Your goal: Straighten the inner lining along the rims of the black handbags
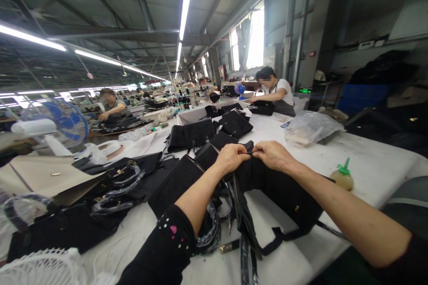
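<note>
Both of my hands pinch the edge of a black bag (284,189) near the middle of the view. My left hand (232,158) is closed on it from the left, thumb and fingertips together. Close beside it, my right hand (272,155) grips the same edge from the right. The bag lies partly open on the table, with straps hanging toward me and a small gold fitting on its panel. A metal-tipped strap (229,246) lies below it. More black bag pieces (177,182) rest by my left forearm.
A glue bottle with a green nozzle (343,176) stands right on the white table (374,160), near a clear plastic bag (310,128). Bags with wrapped handles (67,227) and a white fan (43,269) are at left. Two co-workers (282,93) sit farther back.
</note>
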`<state>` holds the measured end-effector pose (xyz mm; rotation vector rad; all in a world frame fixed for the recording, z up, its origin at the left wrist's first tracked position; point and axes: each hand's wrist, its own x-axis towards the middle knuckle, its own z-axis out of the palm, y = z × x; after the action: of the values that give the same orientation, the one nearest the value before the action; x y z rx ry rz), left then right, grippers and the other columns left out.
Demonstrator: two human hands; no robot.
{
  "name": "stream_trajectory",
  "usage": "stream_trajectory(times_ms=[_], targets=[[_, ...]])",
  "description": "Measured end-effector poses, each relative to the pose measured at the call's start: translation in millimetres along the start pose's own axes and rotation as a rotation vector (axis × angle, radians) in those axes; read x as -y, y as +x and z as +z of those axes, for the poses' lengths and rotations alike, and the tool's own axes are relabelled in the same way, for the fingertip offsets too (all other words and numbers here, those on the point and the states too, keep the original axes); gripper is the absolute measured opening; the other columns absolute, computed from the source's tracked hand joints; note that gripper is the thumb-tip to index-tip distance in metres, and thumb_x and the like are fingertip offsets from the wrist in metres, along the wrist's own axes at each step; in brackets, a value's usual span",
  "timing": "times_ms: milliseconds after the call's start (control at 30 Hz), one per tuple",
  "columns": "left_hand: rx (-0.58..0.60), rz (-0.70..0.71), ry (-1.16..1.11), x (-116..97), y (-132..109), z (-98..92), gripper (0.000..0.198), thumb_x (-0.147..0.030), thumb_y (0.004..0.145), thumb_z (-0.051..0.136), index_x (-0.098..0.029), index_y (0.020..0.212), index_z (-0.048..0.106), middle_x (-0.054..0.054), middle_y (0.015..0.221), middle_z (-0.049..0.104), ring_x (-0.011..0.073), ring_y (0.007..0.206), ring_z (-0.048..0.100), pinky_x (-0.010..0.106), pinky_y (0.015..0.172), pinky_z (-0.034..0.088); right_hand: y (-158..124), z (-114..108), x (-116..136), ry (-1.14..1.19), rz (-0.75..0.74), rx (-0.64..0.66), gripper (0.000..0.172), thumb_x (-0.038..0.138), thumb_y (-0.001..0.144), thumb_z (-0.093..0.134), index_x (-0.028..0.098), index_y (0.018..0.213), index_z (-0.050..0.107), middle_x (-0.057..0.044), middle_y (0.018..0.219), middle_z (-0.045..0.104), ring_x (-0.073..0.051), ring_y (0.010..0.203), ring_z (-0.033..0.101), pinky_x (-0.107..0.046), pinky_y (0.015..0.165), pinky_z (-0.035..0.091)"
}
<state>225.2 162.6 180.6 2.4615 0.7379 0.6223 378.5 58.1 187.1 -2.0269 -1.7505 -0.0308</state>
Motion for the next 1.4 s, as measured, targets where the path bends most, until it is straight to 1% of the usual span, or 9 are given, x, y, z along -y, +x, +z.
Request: stream_trajectory(times_ms=[167, 267, 333, 500, 800, 1033, 1200, 1300, 1400], targets=[[0.050, -0.109, -0.097, 2, -3, -5.3, 0.020, -0.029, 0.063, 0.072, -0.018, 0.079, 0.069, -0.001, 0.068, 0.063, 0.0124, 0.064, 0.054, 0.021, 0.058, 0.039, -3, 1, 10, -0.106, 0.029, -0.046, 0.017, 0.031, 0.083, 0.054, 0.024, 0.084, 0.069, -0.005, 0.084, 0.071, -0.020, 0.079, 0.062, -0.028, 0.061, 0.035], [0.135, -0.150, -0.168, 3, -13, -12.8, 0.036, -0.011, 0.054, 0.073, -0.017, 0.089, 0.067, 0.000, 0.077, 0.067, 0.0125, 0.066, 0.059, 0.021, 0.059, 0.043, -6, -2, 11, -0.077, 0.040, -0.031, 0.017, 0.033, 0.083, 0.054, 0.025, 0.083, 0.069, -0.004, 0.082, 0.070, -0.020, 0.078, 0.061, -0.028, 0.061, 0.035], [0.143, -0.177, -0.225, 5, -20, -15.7, 0.038, -0.008, 0.056, 0.069, -0.016, 0.093, 0.065, 0.000, 0.078, 0.068, 0.0125, 0.066, 0.060, 0.020, 0.058, 0.045, -7, -4, 12, -0.030, 0.002, -0.009, 0.016, 0.030, 0.082, 0.054, 0.026, 0.085, 0.069, -0.002, 0.084, 0.070, -0.019, 0.079, 0.061, -0.028, 0.063, 0.037], [0.029, -0.161, -0.183, 6, -29, -12.3, 0.016, -0.013, 0.065, 0.063, -0.016, 0.080, 0.067, 0.000, 0.076, 0.068, 0.0123, 0.067, 0.060, 0.021, 0.061, 0.046, -7, -2, 17, 0.023, -0.173, -0.005, 0.018, 0.029, 0.084, 0.055, 0.028, 0.097, 0.068, 0.001, 0.099, 0.069, -0.017, 0.089, 0.061, -0.026, 0.071, 0.039], [-0.082, -0.199, -0.106, 9, -28, -8.3, 0.010, -0.023, 0.067, 0.066, -0.018, 0.075, 0.070, -0.001, 0.067, 0.066, 0.0133, 0.066, 0.058, 0.022, 0.062, 0.042, -2, 10, 28, -0.164, -0.107, -0.022, 0.021, 0.037, 0.087, 0.051, 0.024, 0.081, 0.066, -0.003, 0.087, 0.069, -0.020, 0.083, 0.061, -0.028, 0.062, 0.034], [-0.122, -0.153, -0.092, -5, -36, -6.4, 0.012, -0.026, 0.070, 0.065, -0.017, 0.077, 0.069, 0.002, 0.075, 0.068, 0.0162, 0.075, 0.060, 0.026, 0.070, 0.044, -5, 4, 30, -0.190, -0.193, 0.064, 0.020, 0.036, 0.087, 0.050, 0.029, 0.097, 0.066, -0.004, 0.089, 0.070, -0.022, 0.082, 0.064, -0.028, 0.062, 0.037], [-0.080, -0.114, -0.484, -24, -68, -19.9, 0.041, -0.048, 0.082, 0.056, -0.017, 0.109, 0.062, 0.008, 0.101, 0.069, 0.0188, 0.091, 0.063, 0.027, 0.075, 0.050, -21, -25, 22, -0.053, -0.236, -0.022, 0.020, 0.030, 0.088, 0.050, 0.026, 0.095, 0.069, -0.003, 0.088, 0.071, -0.020, 0.083, 0.064, -0.028, 0.070, 0.041], [-0.260, -0.078, -0.646, -31, -95, -30.0, 0.043, -0.049, 0.086, 0.052, -0.019, 0.117, 0.056, 0.010, 0.118, 0.063, 0.0218, 0.109, 0.058, 0.031, 0.086, 0.049, -35, -57, -1, 0.221, -0.197, -0.210, 0.023, 0.035, 0.088, 0.051, 0.023, 0.092, 0.070, -0.001, 0.088, 0.071, -0.019, 0.083, 0.063, -0.028, 0.075, 0.044], [-0.448, -0.074, -0.661, -30, -120, -30.1, 0.040, -0.045, 0.087, 0.054, -0.022, 0.120, 0.055, 0.008, 0.127, 0.058, 0.0223, 0.118, 0.053, 0.034, 0.098, 0.043, -54, -83, -31, 0.407, 0.035, -0.401, 0.034, 0.042, 0.088, 0.050, 0.018, 0.102, 0.068, -0.005, 0.092, 0.071, -0.020, 0.084, 0.063, -0.028, 0.072, 0.045]])
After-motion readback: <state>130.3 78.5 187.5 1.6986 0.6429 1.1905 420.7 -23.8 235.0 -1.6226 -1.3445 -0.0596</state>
